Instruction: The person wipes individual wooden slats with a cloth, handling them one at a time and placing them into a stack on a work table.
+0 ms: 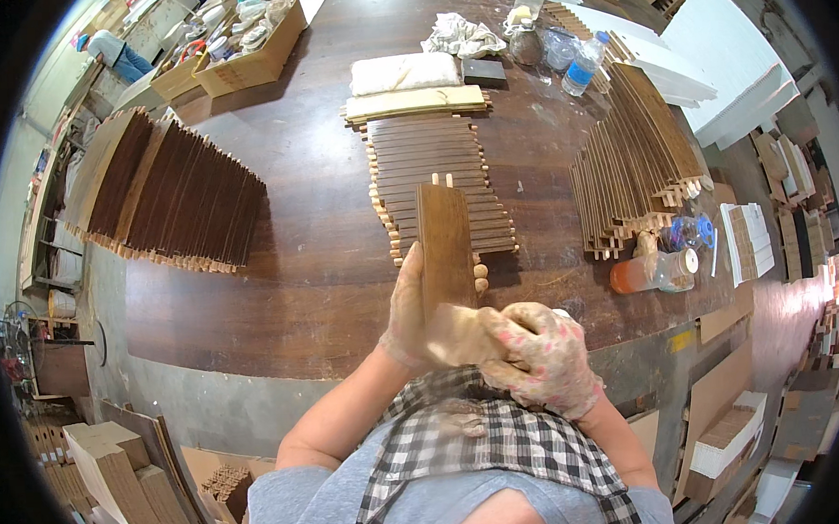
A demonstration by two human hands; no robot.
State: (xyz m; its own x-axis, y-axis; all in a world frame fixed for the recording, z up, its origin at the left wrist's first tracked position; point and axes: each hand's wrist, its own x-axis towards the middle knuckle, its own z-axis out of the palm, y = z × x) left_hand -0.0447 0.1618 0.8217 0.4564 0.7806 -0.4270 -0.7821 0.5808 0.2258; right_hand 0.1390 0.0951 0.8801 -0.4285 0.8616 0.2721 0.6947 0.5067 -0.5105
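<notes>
While holding a brown board [445,247] in the left hand [405,305], has the right hand [541,355] at the near end, bent toward a blurred pale patch [460,333] across the wood. Cannot tell whether to call that patch loose cloth or glove fabric. Judging by the pose, is probably at a rubbing or wiping step on this single piece. Has the left grip closed on the board, thumb against the left edge and other fingers mostly hidden; has the right grip curled narrow, but cannot tell whether clasping anything. Holds the board above the near side of the desk [328,303], between the checked cloth [447,467] at the waist and the row of flat boards [424,149], covering part of that row from this view. Points the pegged end away from the body, with two pale pegs [436,179] at the tip, and turns a broad face upward. Runs the long axis nearly straight ahead, so crosswise to the row, laid left to right. For the next move, seems to need a steady left hold, an even pass along the face, and care to keep the pegs from knocking the row.
</notes>
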